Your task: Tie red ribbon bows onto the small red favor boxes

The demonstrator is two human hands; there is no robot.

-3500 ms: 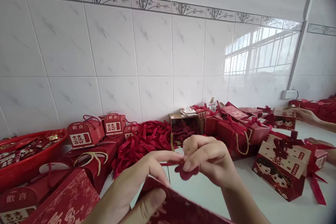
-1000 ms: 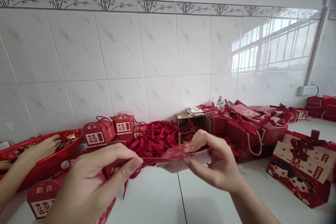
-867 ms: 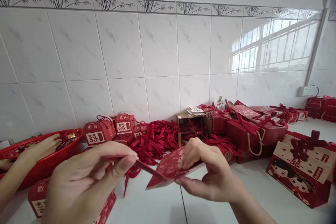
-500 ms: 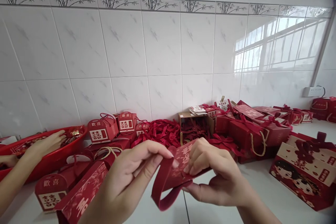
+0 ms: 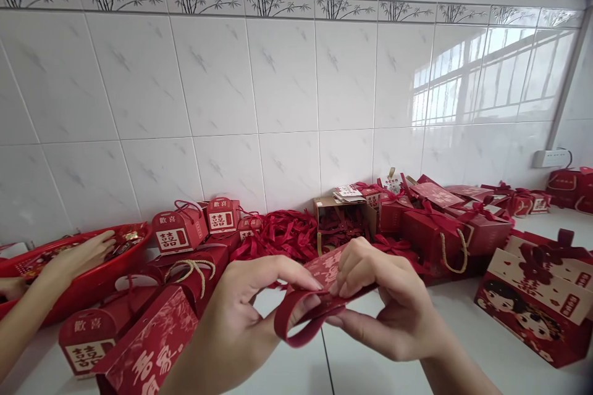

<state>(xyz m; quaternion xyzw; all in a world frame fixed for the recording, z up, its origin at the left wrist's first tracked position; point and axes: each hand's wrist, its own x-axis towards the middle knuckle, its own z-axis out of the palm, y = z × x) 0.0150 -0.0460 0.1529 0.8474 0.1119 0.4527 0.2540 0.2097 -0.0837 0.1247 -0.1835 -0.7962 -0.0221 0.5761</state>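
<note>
Between my hands, above the table, is a red printed gift box (image 5: 324, 268) with a dark red ribbon loop (image 5: 303, 338) hanging toward me. My left hand (image 5: 259, 308) is closed, its thumb and forefinger pinching the ribbon against the box's edge. With fingers on top and thumb beneath, my right hand (image 5: 380, 296) grips the box's right side. The fingers hide much of the box, so its full shape does not show. Left of my left hand lies a red box with white characters (image 5: 152, 345), beside a smaller red box (image 5: 88, 342).
At the left, another person's hand (image 5: 86, 253) reaches into a red basin (image 5: 134, 259) of wrapped sweets. Red ribbons (image 5: 285, 231) and a cardboard carton (image 5: 370, 219) lie by the wall. Tied red boxes (image 5: 430, 241) and a box with cartoon faces (image 5: 532, 315) stand at the right.
My left thumb and forefinger have moved right and slightly down, onto the box's edge. The ribbon loop has drawn up shorter, and the box has tipped flatter.
</note>
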